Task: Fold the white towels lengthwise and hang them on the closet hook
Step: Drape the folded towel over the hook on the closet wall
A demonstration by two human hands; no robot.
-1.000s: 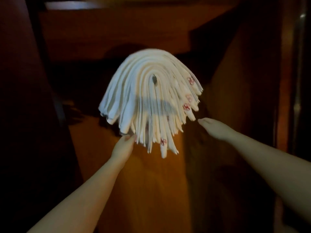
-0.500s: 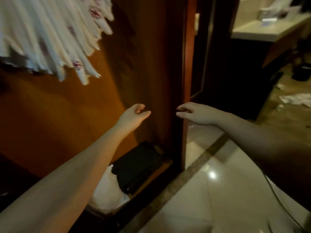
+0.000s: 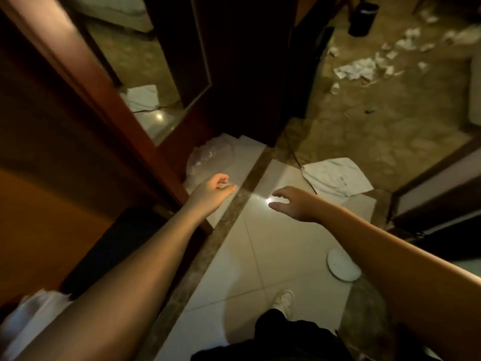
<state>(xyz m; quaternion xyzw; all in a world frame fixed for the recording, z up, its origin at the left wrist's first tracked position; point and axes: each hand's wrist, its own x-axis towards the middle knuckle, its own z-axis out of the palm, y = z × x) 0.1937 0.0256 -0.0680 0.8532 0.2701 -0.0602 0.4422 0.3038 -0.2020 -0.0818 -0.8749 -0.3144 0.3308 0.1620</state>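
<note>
Two empty hands, towel (image 3: 335,179) on tiled floor (image 3: 260,246)

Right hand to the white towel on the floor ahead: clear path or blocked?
Probably yes. The right hand is open and holds nothing, and the white towel lies flat on the floor just beyond it with nothing between them. It sits low, though, so the person would likely have to bend.

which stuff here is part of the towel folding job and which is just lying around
Part of the job:
- flat white towel on the floor
- left hand, empty
- right hand, empty

Just lying about:
- crumpled white paper scraps on the brown floor
- round white plate on the tiles
- dark cylindrical bin
- clear plastic bag by the wooden door
</note>
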